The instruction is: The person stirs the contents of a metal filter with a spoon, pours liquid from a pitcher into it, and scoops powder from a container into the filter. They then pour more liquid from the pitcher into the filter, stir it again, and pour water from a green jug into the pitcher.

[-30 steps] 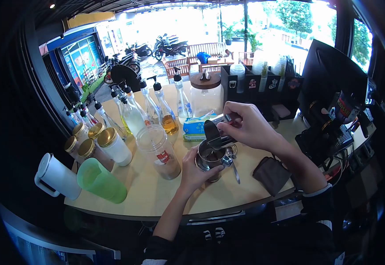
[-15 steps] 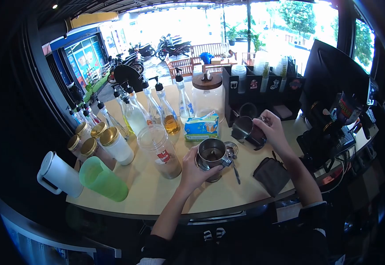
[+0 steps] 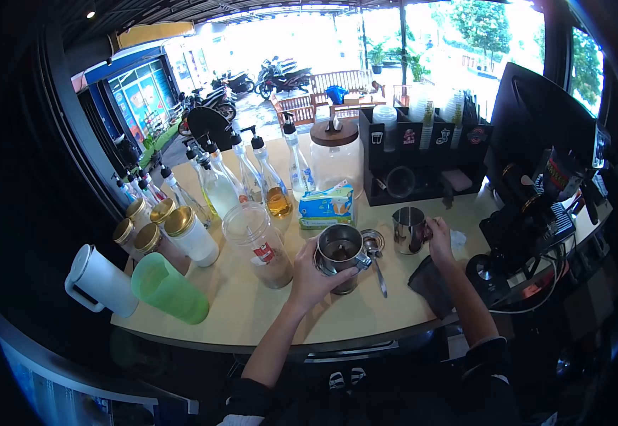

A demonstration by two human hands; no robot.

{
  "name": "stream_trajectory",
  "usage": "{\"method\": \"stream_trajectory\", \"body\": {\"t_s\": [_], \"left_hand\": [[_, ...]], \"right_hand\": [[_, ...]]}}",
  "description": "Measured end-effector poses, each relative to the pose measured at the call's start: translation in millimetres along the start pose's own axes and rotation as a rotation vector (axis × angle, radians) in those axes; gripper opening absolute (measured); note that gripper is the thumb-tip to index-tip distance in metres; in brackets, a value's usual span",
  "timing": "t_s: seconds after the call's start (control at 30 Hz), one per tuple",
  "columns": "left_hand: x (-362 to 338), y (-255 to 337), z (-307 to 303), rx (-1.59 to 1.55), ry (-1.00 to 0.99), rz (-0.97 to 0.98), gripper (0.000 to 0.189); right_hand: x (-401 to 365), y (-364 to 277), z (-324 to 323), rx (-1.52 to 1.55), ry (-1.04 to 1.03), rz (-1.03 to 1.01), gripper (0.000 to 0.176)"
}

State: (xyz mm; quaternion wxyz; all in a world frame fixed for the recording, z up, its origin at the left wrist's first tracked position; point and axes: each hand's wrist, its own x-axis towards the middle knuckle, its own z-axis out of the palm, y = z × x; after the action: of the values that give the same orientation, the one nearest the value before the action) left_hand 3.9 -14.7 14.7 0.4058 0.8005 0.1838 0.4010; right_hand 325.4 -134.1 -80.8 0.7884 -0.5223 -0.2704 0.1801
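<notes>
My left hand (image 3: pixel 312 277) is wrapped round a metal cup (image 3: pixel 340 246) with a clamp-like fitting on its right side, above the counter; dark contents show inside. On the right, my right hand (image 3: pixel 440 238) grips the handle of a steel pitcher (image 3: pixel 409 231), which stands upright at the counter surface. Between the two vessels lie a small round metal dish (image 3: pixel 372 242) and a spoon (image 3: pixel 381 279). A dark cloth (image 3: pixel 431 287) is just below my right hand. Left of my left hand stands a clear tumbler (image 3: pixel 258 248) with a red label.
Pump bottles (image 3: pixel 273 177), gold-lidded jars (image 3: pixel 190 238), a green pitcher (image 3: pixel 170 289) and a white jug (image 3: pixel 103 280) occupy the left side. A tissue pack (image 3: pixel 327 206), a wooden-lidded jar (image 3: pixel 335 160) and a black cup organizer (image 3: pixel 422 160) stand behind. Dark equipment (image 3: pixel 529 231) is at right.
The steel pitcher has gone from tilted and raised to upright and lower, slightly right, in my right hand. My left hand still holds the metal cup.
</notes>
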Motion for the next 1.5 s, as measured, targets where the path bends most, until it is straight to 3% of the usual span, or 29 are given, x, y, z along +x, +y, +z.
{"method": "stream_trajectory", "body": {"t_s": [0.23, 0.3, 0.33, 0.4, 0.53, 0.67, 0.9, 1.0, 1.1, 1.17, 1.23, 1.3, 1.43, 1.5], "left_hand": [[-0.8, 3.6, -0.3, -0.003, 0.003, -0.01, 0.074], [-1.2, 1.8, 0.6, -0.011, 0.009, -0.007, 0.075], [-1.4, 0.7, 0.9, -0.016, 0.015, -0.003, 0.076], [-0.9, -1.5, 0.9, -0.015, 0.015, 0.002, 0.076], [-1.9, 0.4, 1.4, -0.023, 0.018, -0.021, 0.075], [-1.4, 1.6, 0.1, 0.0, 0.021, -0.014, 0.075], [-1.8, 2.7, -0.3, 0.019, 0.007, -0.015, 0.074], [-2.0, 2.7, -0.6, 0.019, 0.003, -0.02, 0.074], [-1.9, 2.3, 0.8, -0.004, 0.008, -0.019, 0.075], [-2.5, 0.8, 1.9, -0.021, 0.011, -0.017, 0.075], [-2.6, -1.5, 2.4, -0.01, 0.024, -0.011, 0.076], [-2.5, -2.2, 2.2, -0.011, 0.021, -0.012, 0.076], [-2.2, -0.8, 1.1, 0.011, 0.016, -0.007, 0.076], [-1.8, -2.0, 1.8, 0.003, 0.021, 0.002, 0.075]], "right_hand": [[-8.7, 3.4, -13.6, -0.254, 0.028, 0.003, 0.015], [-10.9, 1.5, -10.1, -0.793, 0.255, -0.634, 0.013], [-21.4, -13.9, -0.4, -0.795, 0.253, -0.636, 0.013], [-56.0, -60.2, 31.1, -0.773, -0.01, -0.429, 0.019], [-84.4, -62.7, 59.4, -1.293, -0.763, -0.414, 0.037], [-88.0, -43.4, 68.8, -1.427, -0.973, -0.32, 0.037], [-86.6, -38.5, 68.7, -1.303, -1.049, -0.294, 0.023], [-87.6, -38.4, 64.5, -1.099, -0.949, -0.351, 0.019], [-80.9, -39.5, 62.5, -0.867, -0.77, -0.314, 0.017], [-74.3, -52.8, 64.3, -0.666, -0.513, -0.375, 0.015], [-72.3, -93.1, 74.5, -0.673, -0.446, -0.363, 0.015], [-66.1, -123.0, 79.7, -0.485, -0.303, -0.294, 0.013], [-72.5, -170.1, 102.9, -0.315, -0.339, -0.41, 0.012], [-80.5, -178.7, 119.2, -0.556, -0.573, -0.604, 0.012]]}}
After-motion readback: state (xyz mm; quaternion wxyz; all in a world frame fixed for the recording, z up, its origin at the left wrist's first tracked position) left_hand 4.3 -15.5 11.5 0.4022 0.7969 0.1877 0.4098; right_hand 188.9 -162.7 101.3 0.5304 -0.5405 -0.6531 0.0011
